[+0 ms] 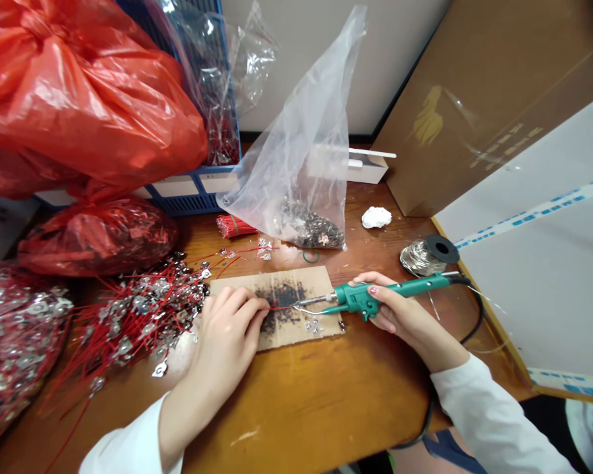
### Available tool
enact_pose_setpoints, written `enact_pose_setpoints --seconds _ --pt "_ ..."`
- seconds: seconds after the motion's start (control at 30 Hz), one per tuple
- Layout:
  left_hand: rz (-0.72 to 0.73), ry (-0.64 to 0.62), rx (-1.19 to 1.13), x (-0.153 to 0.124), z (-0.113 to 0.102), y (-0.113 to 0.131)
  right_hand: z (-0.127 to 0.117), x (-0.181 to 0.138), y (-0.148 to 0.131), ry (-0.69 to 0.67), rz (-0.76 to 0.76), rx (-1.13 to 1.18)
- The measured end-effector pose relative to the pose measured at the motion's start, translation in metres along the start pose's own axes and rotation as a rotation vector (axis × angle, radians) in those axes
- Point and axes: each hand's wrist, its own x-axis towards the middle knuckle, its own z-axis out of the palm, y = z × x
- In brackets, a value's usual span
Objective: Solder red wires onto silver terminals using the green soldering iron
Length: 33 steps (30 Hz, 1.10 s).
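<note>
My right hand (402,313) is closed round a green soldering iron (375,296), whose metal tip points left over a scorched piece of cardboard (296,329). My left hand (230,326) rests on the cardboard's left end, fingers pinched on a thin red wire (277,305) that reaches toward the iron's tip. A few small metal terminals (313,324) lie on the cardboard just below the tip.
A heap of red wires with metal terminals (138,309) lies left of the cardboard. Red plastic bags (79,92) and a blue crate (192,191) stand behind. A clear bag of small parts (309,178), a solder spool (425,255) and a brown cardboard box (474,99) sit farther back and right.
</note>
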Motion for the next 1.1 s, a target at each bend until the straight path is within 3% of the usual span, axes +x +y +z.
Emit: enact_pose_setpoints --seconds 1.1 --pt "-0.007 0.013 0.003 0.0012 0.0003 0.0011 0.0016 0.0003 -0.0008 0.011 0.012 0.017"
